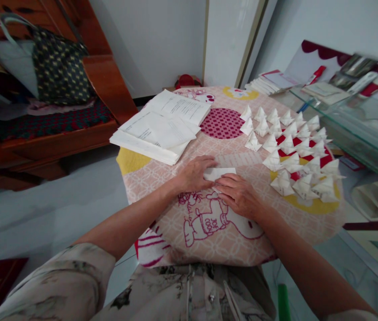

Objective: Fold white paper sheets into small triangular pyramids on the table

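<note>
A glossy wooden bench [106, 80] bears a patterned bag [58, 67]; the cloth-covered worktop [148, 178] carries printed sheets [162, 129] in a flat stack. The left hand [192, 174] has its grip pinching the left end of a small white paper [224, 171]; the right hand [240, 195] lies over its lower right, whether grasping I cannot tell. Pointed folded papers [287, 145] stand in rows near a glass shelf [346, 133].

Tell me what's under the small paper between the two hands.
The tablecloth shows around the small paper and appears to run beneath it. The paper, left hand and right hand cover the spot itself, so its pattern can't be seen.
</note>
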Available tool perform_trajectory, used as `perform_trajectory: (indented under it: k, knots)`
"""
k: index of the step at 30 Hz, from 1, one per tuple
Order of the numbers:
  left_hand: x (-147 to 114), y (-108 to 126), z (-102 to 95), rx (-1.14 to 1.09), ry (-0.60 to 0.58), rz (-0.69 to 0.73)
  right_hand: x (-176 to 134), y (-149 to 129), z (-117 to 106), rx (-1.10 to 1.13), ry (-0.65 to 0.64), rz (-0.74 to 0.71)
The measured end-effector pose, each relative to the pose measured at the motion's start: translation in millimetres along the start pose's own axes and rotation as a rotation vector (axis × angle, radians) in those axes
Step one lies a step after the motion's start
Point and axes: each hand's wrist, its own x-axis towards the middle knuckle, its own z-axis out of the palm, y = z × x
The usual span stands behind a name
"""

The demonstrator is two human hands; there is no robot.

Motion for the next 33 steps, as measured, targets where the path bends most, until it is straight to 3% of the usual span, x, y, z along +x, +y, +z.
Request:
perform_trajectory:
  k: [6, 17, 23, 28, 33]
  knots:
    - [1, -10, 2.8, 0.005, -0.044, -0.044, -1, 0, 1, -0.007, 0.012, -0.001]
    - [-5, -24, -14.1, -0.057, -0.032, -0.073, -1, 1, 1, -0.009, 0.028, -0.012]
    - [-7, -8, -15.8, -0.129, 0.165, 0.0, -1, 1, 1, -0.002, 0.029, -0.004]
    - [-8, 5, -8.5, -0.206, -0.012, 0.103, 0, -2, 0, -0.018, -0.003, 0.009]
    - [-8, 0, -3.0, -0.2, -0.06, 0.087, 6, -11, 0, -0.1, -0.041, 0.051]
